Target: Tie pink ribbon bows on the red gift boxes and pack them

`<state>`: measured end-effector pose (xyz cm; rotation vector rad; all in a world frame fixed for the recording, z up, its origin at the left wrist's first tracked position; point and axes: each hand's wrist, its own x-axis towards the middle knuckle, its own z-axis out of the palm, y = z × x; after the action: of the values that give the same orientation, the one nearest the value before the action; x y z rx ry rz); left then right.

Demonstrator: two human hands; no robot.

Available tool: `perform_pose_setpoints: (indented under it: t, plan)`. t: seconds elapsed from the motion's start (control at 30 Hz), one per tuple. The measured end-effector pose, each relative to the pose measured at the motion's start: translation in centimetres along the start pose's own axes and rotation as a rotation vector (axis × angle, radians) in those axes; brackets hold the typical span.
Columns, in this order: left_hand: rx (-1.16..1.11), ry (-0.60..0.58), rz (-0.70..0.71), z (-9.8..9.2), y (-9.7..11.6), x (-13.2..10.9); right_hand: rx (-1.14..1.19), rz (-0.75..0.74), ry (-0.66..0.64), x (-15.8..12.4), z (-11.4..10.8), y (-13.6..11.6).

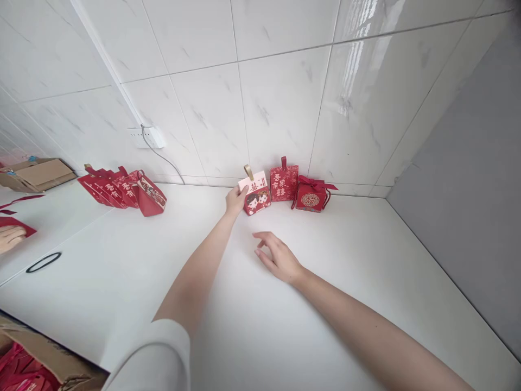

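Note:
With my left hand [236, 200] I grip the left side of a pink-and-red gift box [258, 200], which has two cartoon figures on its front and a gold loop on top. It stands upright on the white table [325, 260] near the tiled wall. My right hand [280, 258] hovers in front of it, fingers loosely curved and apart, holding nothing. Just right of the held box is a red gift box [284, 183] with white characters and a red loop. Beside that sits a smaller red box [311, 196] with a ribbon bow and a round gold emblem.
Several red gift boxes [112, 190] lean in a row at the back left. A cardboard box [38, 175] is farther left, near another person's hand [11, 238] on something red. A black ring [43, 263] lies on the table. An open carton [52, 355] holds red items at lower left.

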<state>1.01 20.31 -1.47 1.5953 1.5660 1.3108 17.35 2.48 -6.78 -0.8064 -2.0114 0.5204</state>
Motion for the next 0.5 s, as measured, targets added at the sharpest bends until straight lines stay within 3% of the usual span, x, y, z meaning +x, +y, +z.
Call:
perform_pose_setpoints:
  t: [0.1, 0.17, 0.27, 0.33, 0.4, 0.5]
  plan:
    - [-0.092, -0.134, -0.062, -3.3, -0.5, -4.1, 0.02, 0.062, 0.284, 0.1, -0.1, 0.1]
    - [-0.141, -0.287, -0.123, -5.6, -0.4, -6.9, 0.049, 0.108, 0.386, 0.1, -0.1, 0.2]
    - [-0.215, -0.666, -0.189, -8.4, 0.5, -10.5, 0.153, 0.156, 0.353, -0.2, -0.2, 0.5]
    - [-0.146, -0.823, -0.2, -9.6, 1.3, -12.2, 0.227, 0.183, 0.253, -0.4, -0.3, 0.6]
    - [-0.113, -0.822, -0.182, -10.0, 1.7, -13.5, 0.258, 0.227, 0.162, -0.7, -0.3, 0.6]
    - [-0.22, -0.577, -0.087, -9.7, 1.4, -14.8, 0.24, 0.27, 0.112, -0.8, -0.3, 0.5]
